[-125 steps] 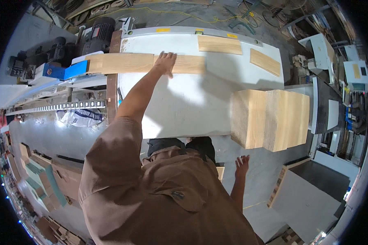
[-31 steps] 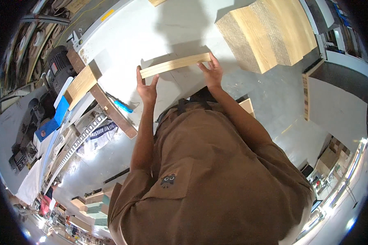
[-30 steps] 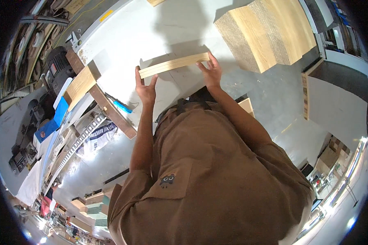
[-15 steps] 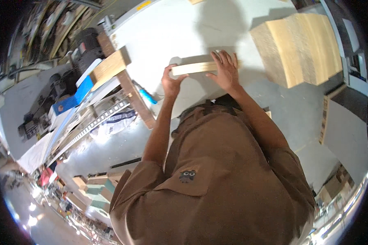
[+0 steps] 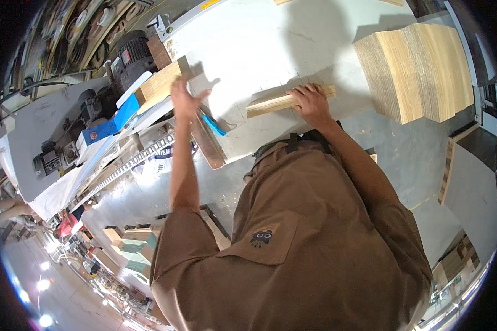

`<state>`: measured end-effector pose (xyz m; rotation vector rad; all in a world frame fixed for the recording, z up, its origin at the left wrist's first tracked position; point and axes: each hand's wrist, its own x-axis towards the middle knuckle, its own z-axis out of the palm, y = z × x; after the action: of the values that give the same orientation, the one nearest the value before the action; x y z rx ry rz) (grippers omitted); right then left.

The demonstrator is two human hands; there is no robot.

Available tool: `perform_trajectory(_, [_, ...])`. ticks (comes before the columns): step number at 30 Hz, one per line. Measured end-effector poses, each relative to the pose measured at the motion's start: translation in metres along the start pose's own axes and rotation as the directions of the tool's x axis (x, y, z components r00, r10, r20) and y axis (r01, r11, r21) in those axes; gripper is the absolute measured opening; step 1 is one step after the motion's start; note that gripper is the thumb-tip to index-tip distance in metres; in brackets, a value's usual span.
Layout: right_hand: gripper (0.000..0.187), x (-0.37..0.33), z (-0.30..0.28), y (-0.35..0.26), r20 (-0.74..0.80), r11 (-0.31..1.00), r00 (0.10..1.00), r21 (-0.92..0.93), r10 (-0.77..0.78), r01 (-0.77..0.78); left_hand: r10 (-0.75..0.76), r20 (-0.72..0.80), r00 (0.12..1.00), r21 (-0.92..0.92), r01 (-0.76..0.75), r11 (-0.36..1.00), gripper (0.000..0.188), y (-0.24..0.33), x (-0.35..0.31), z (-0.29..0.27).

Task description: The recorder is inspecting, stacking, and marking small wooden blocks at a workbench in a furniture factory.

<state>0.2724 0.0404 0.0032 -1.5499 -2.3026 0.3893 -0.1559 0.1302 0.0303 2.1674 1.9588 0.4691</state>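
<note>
A short bundle of light wooden strips (image 5: 270, 105) rests on the pale worktop, slightly slanted. My right hand (image 5: 313, 105) grips it near its right end, fingers curled over the top. My left hand (image 5: 186, 100) is apart from the bundle, over the worktop's left edge. Its thumb is spread wide and its fingers reach toward a flat wooden board (image 5: 159, 85) lying at the machine. Whether the fingertips touch that board I cannot tell. A bright blue handheld object (image 5: 213, 126) lies just right of my left wrist.
Wide wooden boards (image 5: 411, 74) are fanned out on the right of the white worktop (image 5: 243, 55). At the left stand a dark motor (image 5: 133, 51) and a blue bracket-like part (image 5: 126, 113). A brown wooden edge strip (image 5: 209, 144) borders the worktop.
My left hand has let go of the strips and moved left to the board by the machine. The right hand stays on the bundle, which is now tilted a little more.
</note>
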Motion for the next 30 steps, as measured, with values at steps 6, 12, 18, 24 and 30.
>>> perform_trajectory(6, [0.054, 0.009, -0.013, -0.013, 0.158, 1.000, 0.987, -0.016, 0.007, -0.005, -0.274, 0.428, 0.861, 0.548, -0.006, 0.836, 0.154, -0.127, 0.063, -0.039])
perform_trajectory(12, [0.052, 0.004, -0.011, -0.009, 0.142, 0.998, 0.990, -0.064, 0.020, -0.011, -0.277, 0.536, 0.798, 0.541, -0.073, 0.838, 0.132, -0.098, 0.115, -0.019])
perform_trajectory(18, [0.054, 0.003, -0.008, -0.010, 0.039, 0.997, 0.999, -0.071, -0.019, 0.022, -0.015, 0.669, 0.743, 0.325, -0.274, 0.905, 0.138, 0.059, 0.103, 0.042])
perform_trajectory(24, [0.069, 0.002, -0.008, -0.007, 0.029, 0.996, 0.999, -0.081, -0.046, 0.048, 0.166, 0.567, 0.807, 0.076, -0.252, 0.965, 0.131, 0.167, 0.080, 0.098])
perform_trajectory(30, [0.106, 0.007, -0.018, -0.017, 0.096, 0.993, 0.995, -0.114, 0.016, -0.005, 0.359, 0.227, 0.905, -0.301, -0.285, 0.910, 0.052, 0.209, 0.042, 0.120])
